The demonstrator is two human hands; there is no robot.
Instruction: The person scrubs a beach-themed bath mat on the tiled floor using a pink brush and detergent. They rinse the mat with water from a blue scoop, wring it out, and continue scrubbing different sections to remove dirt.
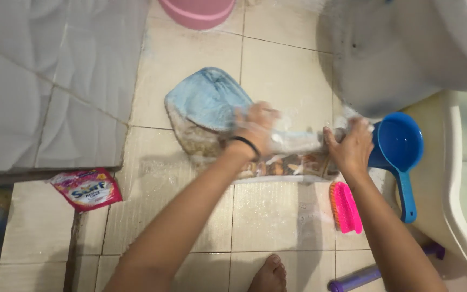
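Observation:
A wet piece of clothing (212, 103), light blue at one end and patterned brown and white along the rest, lies spread on the tiled floor (282, 216). My left hand (255, 127), soapy and with a black band at the wrist, presses down on its middle. My right hand (352, 146) grips the bunched right end of the cloth. A pink scrub brush (346, 207) lies on the tiles just under my right forearm.
A blue water dipper (398, 151) rests beside a cream basin (449, 178) of water at the right. A white toilet bowl (406, 48) stands at top right, a pink bucket (198, 11) at top. A pink detergent sachet (86, 187) lies left. My foot (268, 276) and a purple handle (363, 276) are at the bottom.

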